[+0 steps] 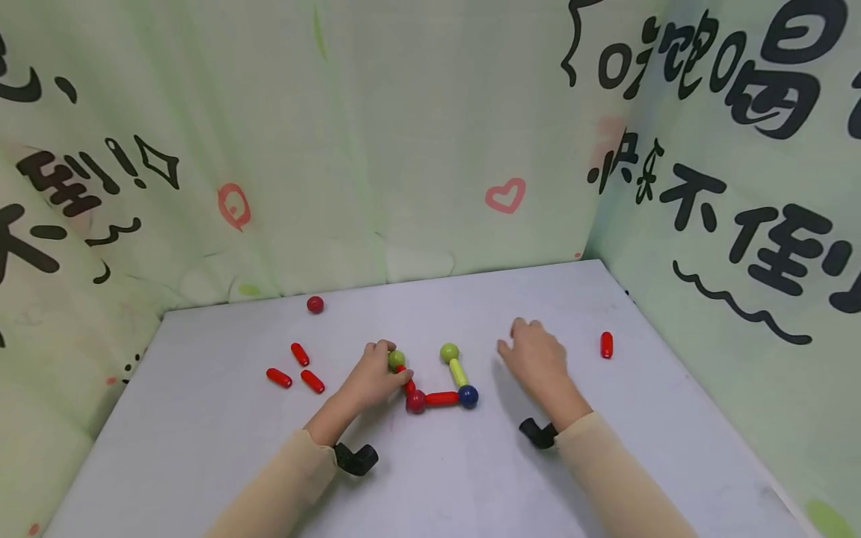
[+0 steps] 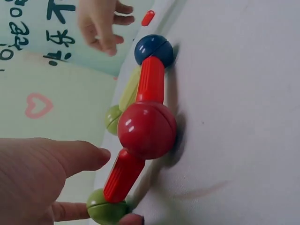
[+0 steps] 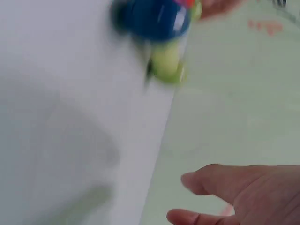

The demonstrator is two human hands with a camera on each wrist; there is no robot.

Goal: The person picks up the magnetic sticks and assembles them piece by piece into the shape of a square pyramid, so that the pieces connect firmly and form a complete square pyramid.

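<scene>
A toy shape of balls and rods lies on the white table [image 1: 511, 478]. In the head view, a red ball [image 1: 415, 402] joins a red rod [image 1: 442, 399] to a blue ball [image 1: 468, 396]. From the blue ball a yellow-green rod [image 1: 458, 372] runs to a green ball [image 1: 449, 353]. My left hand [image 1: 375, 379] holds the other green ball [image 2: 105, 207] at the left end, fingers around it. Its thumb is beside the red rod [image 2: 124, 176] there. To the right of the shape, my right hand [image 1: 538, 362] hovers with nothing in its fingers.
Several loose red rods lie about: a group with one rod [image 1: 279, 377] to the left, and a single rod [image 1: 607, 345] at the right. A loose red ball [image 1: 315, 304] sits near the back edge. Printed cloth walls [image 1: 417, 149] surround the table.
</scene>
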